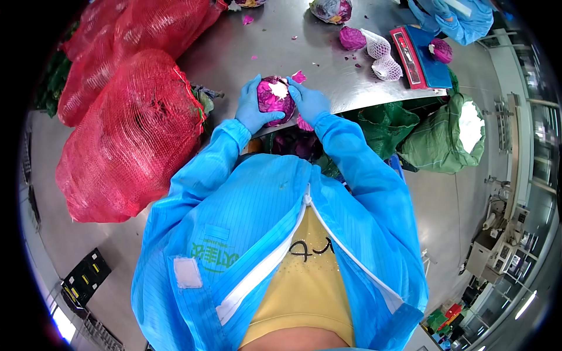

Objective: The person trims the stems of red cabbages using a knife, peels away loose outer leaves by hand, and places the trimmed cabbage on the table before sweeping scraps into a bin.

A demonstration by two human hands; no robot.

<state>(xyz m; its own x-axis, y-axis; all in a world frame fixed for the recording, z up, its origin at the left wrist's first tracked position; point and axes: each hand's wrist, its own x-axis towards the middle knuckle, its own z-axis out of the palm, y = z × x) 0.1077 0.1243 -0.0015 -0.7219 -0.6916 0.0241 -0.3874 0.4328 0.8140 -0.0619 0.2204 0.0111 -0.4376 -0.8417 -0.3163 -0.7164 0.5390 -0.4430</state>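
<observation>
A red cabbage point(270, 104) with a pale cut stem end facing up is held just over the near edge of the metal table. My left hand point(253, 108), in a blue glove, wraps its left side, with the thumb beneath. On the other side, my right hand point(310, 100), also gloved, has its fingers against the cabbage's upper right edge. A purple leaf piece point(299, 76) shows by the right fingertips; whether they grip it is unclear. Another purple leaf piece point(304, 123) shows just below the right hand.
Red mesh sacks point(137, 131) bulge at left. On the metal table point(281, 44) are another cabbage point(332, 10), a small cabbage point(352, 38), white foam nets point(386, 67) and a scale point(430, 58) bearing a cabbage. Green sacks point(439, 134) stand at right. A co-worker's blue sleeve point(465, 23) is across.
</observation>
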